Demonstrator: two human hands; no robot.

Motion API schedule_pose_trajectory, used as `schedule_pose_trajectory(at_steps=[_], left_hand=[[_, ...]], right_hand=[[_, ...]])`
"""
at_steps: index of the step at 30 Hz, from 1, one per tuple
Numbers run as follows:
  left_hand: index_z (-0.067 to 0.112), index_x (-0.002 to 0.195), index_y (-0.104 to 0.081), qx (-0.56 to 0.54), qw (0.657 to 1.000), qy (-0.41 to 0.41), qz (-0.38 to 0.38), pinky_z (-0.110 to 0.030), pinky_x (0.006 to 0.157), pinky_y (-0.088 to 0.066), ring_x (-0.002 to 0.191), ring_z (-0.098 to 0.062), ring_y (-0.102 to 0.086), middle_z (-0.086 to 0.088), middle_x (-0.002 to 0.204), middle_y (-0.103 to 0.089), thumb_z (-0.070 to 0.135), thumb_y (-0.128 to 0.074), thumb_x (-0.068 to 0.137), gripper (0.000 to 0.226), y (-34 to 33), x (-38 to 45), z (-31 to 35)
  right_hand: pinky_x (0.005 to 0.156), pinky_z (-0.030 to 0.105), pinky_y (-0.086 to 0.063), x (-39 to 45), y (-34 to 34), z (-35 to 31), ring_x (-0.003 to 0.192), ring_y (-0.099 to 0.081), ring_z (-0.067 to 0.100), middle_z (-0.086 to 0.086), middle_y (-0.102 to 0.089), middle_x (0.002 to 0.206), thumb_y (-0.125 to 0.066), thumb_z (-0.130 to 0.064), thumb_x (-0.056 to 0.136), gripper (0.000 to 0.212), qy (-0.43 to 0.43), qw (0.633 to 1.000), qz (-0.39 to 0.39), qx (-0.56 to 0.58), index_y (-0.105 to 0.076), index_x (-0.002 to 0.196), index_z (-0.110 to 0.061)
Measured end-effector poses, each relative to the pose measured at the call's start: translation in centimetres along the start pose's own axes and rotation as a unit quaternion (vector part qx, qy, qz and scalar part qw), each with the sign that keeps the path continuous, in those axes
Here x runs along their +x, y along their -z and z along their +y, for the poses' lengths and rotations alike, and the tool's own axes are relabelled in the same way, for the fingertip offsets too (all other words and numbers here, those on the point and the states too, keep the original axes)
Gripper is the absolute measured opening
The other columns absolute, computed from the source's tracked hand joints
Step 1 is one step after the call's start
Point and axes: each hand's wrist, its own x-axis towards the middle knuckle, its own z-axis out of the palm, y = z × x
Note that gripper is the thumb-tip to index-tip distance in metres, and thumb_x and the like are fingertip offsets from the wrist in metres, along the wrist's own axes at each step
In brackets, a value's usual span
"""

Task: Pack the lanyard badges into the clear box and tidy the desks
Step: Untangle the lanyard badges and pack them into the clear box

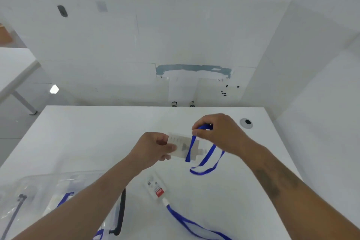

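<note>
Badge [183, 147] pinched by left hand [153, 150] above white desk [87, 132] — blue lanyard [204, 160] gripped by right hand [218, 132]; second badge [156, 188] flat below, clear box [64, 191] lower left.

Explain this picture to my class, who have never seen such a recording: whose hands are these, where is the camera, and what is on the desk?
There is no machine here. A person wears a camera on the head, looking down at their own bare hands. The left hand pinches a clear badge holder. The right hand pinches its blue lanyard, which loops across the holder. On the white desk lies a second badge with its own blue strap. At lower left stands a clear box with a black handle.
</note>
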Motion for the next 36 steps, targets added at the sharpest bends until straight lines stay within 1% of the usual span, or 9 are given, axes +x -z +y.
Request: schedule_pose_trajectory(at_steps=[7, 10, 12, 15, 19, 27, 31, 34, 36], left_hand=[[0.01, 0.103, -0.074, -0.223, 0.964, 0.03, -0.145, -0.028, 0.074, -0.058, 0.077, -0.019, -0.069, -0.007, 0.101, -0.076, 0.014, -0.072, 0.086, 0.018, 1.3, -1.7, 1.0], [0.005, 0.103, -0.073, -0.296, 0.95, 0.047, -0.082, -0.028, 0.075, -0.058, 0.075, -0.019, -0.069, -0.009, 0.098, -0.075, 0.013, -0.074, 0.084, 0.021, 1.2, -1.4, 1.3], [0.005, 0.098, -0.072, -0.291, 0.955, 0.052, -0.015, -0.029, 0.075, -0.059, 0.076, -0.02, -0.072, -0.012, 0.097, -0.075, 0.013, -0.075, 0.084, 0.016, 1.1, -1.0, 1.4], [0.013, 0.09, -0.071, -0.181, 0.98, 0.044, 0.064, -0.025, 0.07, -0.06, 0.072, -0.016, -0.074, -0.004, 0.089, -0.075, 0.015, -0.075, 0.085, 0.007, 0.9, -0.5, 1.2], [0.015, 0.086, -0.071, -0.057, 0.996, 0.009, 0.067, -0.024, 0.066, -0.057, 0.059, -0.007, -0.069, -0.002, 0.084, -0.074, 0.013, -0.073, 0.086, 0.002, 0.5, -0.5, 0.3], [0.02, 0.095, -0.072, -0.032, 0.997, 0.017, -0.074, -0.023, 0.069, -0.058, 0.072, -0.012, -0.071, 0.001, 0.088, -0.077, 0.019, -0.072, 0.086, 0.009, 0.7, -2.2, -0.5], [0.009, 0.102, -0.074, -0.188, 0.977, 0.029, -0.097, -0.031, 0.076, -0.059, 0.078, -0.021, -0.072, -0.009, 0.096, -0.076, 0.014, -0.074, 0.084, 0.018, 1.5, -2.8, -0.8], [0.007, 0.102, -0.073, -0.246, 0.968, 0.044, -0.037, -0.032, 0.077, -0.06, 0.078, -0.021, -0.073, -0.011, 0.095, -0.076, 0.014, -0.075, 0.084, 0.019, 2.0, -2.6, -1.1], [0.006, 0.097, -0.072, -0.218, 0.974, 0.055, 0.015, -0.03, 0.074, -0.061, 0.074, -0.02, -0.074, -0.01, 0.09, -0.076, 0.013, -0.075, 0.083, 0.016, 2.3, -2.3, -1.7]], right_hand=[[0.067, 0.025, -0.051, 0.4, -1.8, 1.3, 0.072, -0.067, 0.014, -0.002, -0.074, 0.074, -0.069, -0.015, 0.077, 0.008, -0.116, 0.94, 0.015, 0.319, -0.076, 0.077, -0.019], [0.055, 0.021, -0.043, -1.3, -4.8, 1.3, 0.055, -0.052, 0.011, -0.01, -0.06, 0.053, -0.061, -0.013, 0.088, 0.023, -0.156, 0.961, 0.009, 0.227, -0.067, 0.066, -0.019], [0.055, 0.02, -0.039, -2.9, -6.5, 0.7, 0.051, -0.046, 0.007, -0.011, -0.061, 0.06, -0.054, -0.027, 0.097, 0.024, -0.125, 0.969, -0.03, 0.211, -0.072, 0.081, -0.025], [0.068, 0.015, -0.04, -5.1, -7.3, -0.8, 0.07, -0.056, 0.001, -0.012, -0.065, 0.082, -0.041, -0.035, 0.103, 0.023, -0.064, 0.988, -0.099, 0.101, -0.064, 0.104, -0.033], [0.072, 0.021, -0.042, -5.7, -4.4, -2.8, 0.077, -0.053, 0.003, -0.013, -0.059, 0.089, -0.043, -0.037, 0.1, 0.019, 0.029, 0.991, -0.068, -0.107, -0.058, 0.09, -0.033], [0.05, 0.008, -0.038, -1.1, 0.3, -1.3, 0.053, -0.054, -0.003, -0.012, -0.071, 0.071, -0.077, -0.017, 0.082, 0.004, -0.036, 0.978, 0.04, 0.2, -0.076, 0.084, -0.02], [0.047, 0.016, -0.041, -1.7, -3.6, 0.6, 0.053, -0.053, 0.007, -0.007, -0.065, 0.059, -0.074, -0.002, 0.077, 0.017, -0.111, 0.948, 0.008, 0.297, -0.071, 0.07, -0.017], [0.054, 0.025, -0.038, -4.2, -7.9, 0.5, 0.052, -0.048, 0.018, -0.006, -0.059, 0.058, -0.063, -0.02, 0.091, 0.027, -0.112, 0.975, -0.033, 0.189, -0.065, 0.065, -0.028], [0.062, 0.019, -0.043, -6.2, -9.9, -0.4, 0.064, -0.056, 0.011, -0.008, -0.066, 0.077, -0.049, -0.035, 0.099, 0.021, -0.078, 0.986, -0.065, 0.135, -0.067, 0.09, -0.037]])
